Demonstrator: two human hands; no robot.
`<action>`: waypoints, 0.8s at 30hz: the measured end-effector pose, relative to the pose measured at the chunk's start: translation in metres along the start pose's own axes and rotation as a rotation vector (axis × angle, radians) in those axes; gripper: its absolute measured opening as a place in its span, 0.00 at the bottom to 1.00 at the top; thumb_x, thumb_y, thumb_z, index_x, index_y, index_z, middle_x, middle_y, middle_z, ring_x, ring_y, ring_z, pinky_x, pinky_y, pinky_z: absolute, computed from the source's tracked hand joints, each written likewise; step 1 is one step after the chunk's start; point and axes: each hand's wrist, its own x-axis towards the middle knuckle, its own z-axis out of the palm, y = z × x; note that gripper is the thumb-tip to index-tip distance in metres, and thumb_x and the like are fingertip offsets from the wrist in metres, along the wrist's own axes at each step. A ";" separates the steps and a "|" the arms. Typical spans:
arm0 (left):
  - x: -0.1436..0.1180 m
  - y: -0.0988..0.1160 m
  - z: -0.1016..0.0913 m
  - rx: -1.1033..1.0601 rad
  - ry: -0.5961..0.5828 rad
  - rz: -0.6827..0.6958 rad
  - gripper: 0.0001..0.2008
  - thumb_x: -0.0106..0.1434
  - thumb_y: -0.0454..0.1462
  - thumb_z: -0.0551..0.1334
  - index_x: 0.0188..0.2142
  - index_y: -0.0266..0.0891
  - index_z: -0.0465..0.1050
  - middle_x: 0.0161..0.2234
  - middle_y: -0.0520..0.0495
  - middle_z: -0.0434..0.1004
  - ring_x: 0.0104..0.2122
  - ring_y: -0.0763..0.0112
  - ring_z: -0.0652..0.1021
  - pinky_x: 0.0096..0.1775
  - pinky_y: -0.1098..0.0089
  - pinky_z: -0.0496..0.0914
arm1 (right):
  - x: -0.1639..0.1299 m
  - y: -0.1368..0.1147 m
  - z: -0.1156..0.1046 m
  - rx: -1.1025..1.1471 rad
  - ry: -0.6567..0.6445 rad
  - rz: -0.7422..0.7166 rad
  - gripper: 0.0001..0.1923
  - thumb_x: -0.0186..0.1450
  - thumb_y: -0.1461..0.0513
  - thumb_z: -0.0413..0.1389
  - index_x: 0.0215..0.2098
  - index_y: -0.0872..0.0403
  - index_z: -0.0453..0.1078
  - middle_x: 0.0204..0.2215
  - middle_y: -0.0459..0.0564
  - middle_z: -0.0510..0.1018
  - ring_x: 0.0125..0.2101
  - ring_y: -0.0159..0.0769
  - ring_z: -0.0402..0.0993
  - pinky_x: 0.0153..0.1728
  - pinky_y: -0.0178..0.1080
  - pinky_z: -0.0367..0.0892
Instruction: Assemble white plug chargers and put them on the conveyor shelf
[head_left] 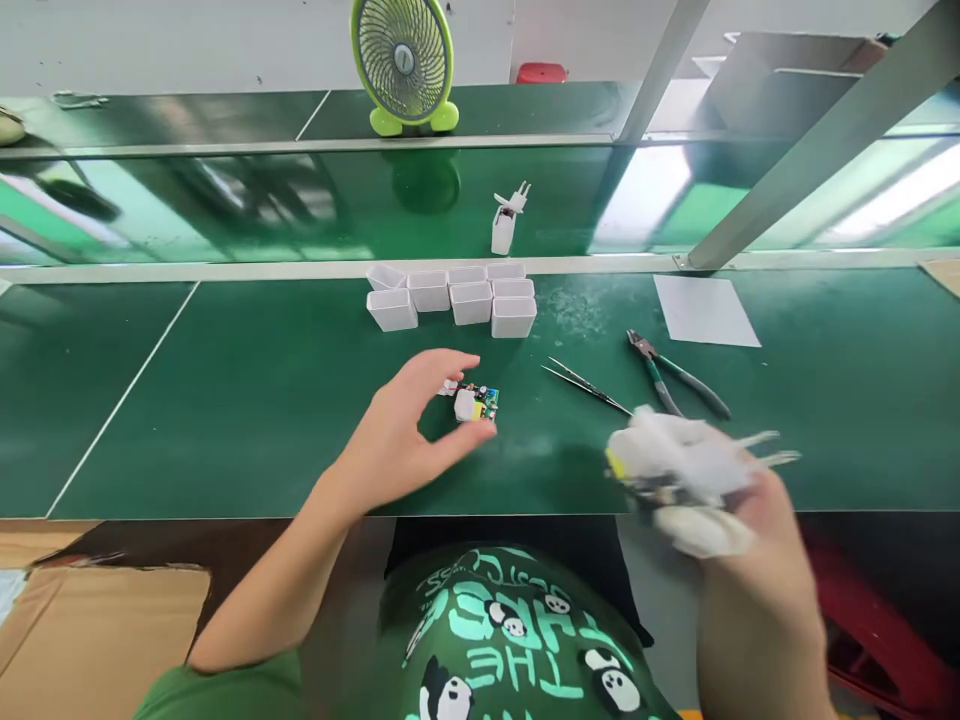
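Note:
My left hand (409, 425) is over the table with thumb and fingers spread apart. Between them lies a small circuit board (489, 400) with a white block and a yellow part on it, and a white piece shows by the fingertips. My right hand (765, 510) is closed around a bunch of white plug parts (686, 455), smeared by motion. Two pale prongs stick out to the right of the bunch, and dark and yellow component parts show at its left. How many pieces are in this hand I cannot tell.
Several white open plastic cases (470, 303) stand grouped at mid-table. Behind them a white plug piece (504, 230) with prongs stands on the green surface. Tweezers (589, 386), green-handled cutters (652, 370) and a white paper (706, 310) lie right. A green fan (403, 60) is on the shelf.

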 end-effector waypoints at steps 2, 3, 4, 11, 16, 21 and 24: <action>-0.025 0.006 0.007 -0.245 -0.141 -0.041 0.46 0.52 0.50 0.75 0.66 0.50 0.57 0.61 0.42 0.69 0.57 0.55 0.74 0.58 0.57 0.70 | -0.011 -0.002 0.031 -0.167 -0.043 -0.047 0.27 0.53 0.55 0.71 0.50 0.44 0.75 0.42 0.49 0.80 0.42 0.45 0.76 0.50 0.50 0.70; -0.037 0.008 0.012 -0.346 -0.191 -0.070 0.53 0.48 0.51 0.76 0.68 0.52 0.53 0.63 0.42 0.67 0.59 0.52 0.72 0.60 0.55 0.69 | -0.013 -0.002 0.048 -0.214 -0.065 -0.093 0.28 0.52 0.56 0.72 0.50 0.45 0.75 0.41 0.48 0.80 0.42 0.45 0.76 0.53 0.51 0.68; -0.048 0.009 0.017 -0.430 -0.216 -0.114 0.57 0.45 0.52 0.77 0.69 0.54 0.50 0.63 0.41 0.67 0.60 0.49 0.72 0.61 0.52 0.68 | -0.013 -0.001 0.064 -0.233 -0.091 -0.137 0.29 0.51 0.56 0.73 0.50 0.45 0.74 0.41 0.48 0.80 0.42 0.45 0.75 0.54 0.52 0.67; -0.103 -0.002 0.021 -0.431 -0.038 -0.378 0.53 0.52 0.40 0.74 0.69 0.59 0.44 0.59 0.41 0.69 0.51 0.53 0.78 0.49 0.51 0.78 | -0.013 0.004 0.130 -0.218 -0.175 -0.276 0.28 0.56 0.51 0.68 0.53 0.41 0.69 0.44 0.49 0.80 0.45 0.49 0.75 0.56 0.56 0.64; -0.109 -0.018 0.006 -0.152 0.158 -0.367 0.41 0.57 0.42 0.72 0.65 0.51 0.55 0.57 0.42 0.71 0.57 0.55 0.74 0.59 0.50 0.70 | -0.007 0.004 0.103 -0.531 0.068 -0.302 0.22 0.60 0.54 0.65 0.51 0.46 0.69 0.40 0.50 0.80 0.45 0.49 0.74 0.59 0.56 0.60; -0.074 -0.009 0.028 0.120 0.067 -0.351 0.24 0.66 0.44 0.64 0.59 0.48 0.65 0.49 0.44 0.72 0.43 0.64 0.77 0.44 0.61 0.77 | 0.010 0.008 0.056 -0.679 0.243 -0.238 0.18 0.62 0.54 0.63 0.48 0.48 0.69 0.44 0.52 0.79 0.50 0.49 0.71 0.57 0.52 0.62; -0.045 -0.006 0.036 0.197 0.099 -0.354 0.26 0.66 0.45 0.63 0.61 0.45 0.63 0.46 0.44 0.70 0.38 0.67 0.76 0.38 0.65 0.76 | 0.019 0.015 0.042 -0.937 0.237 -0.290 0.17 0.62 0.54 0.62 0.46 0.49 0.69 0.41 0.53 0.78 0.49 0.52 0.70 0.59 0.57 0.57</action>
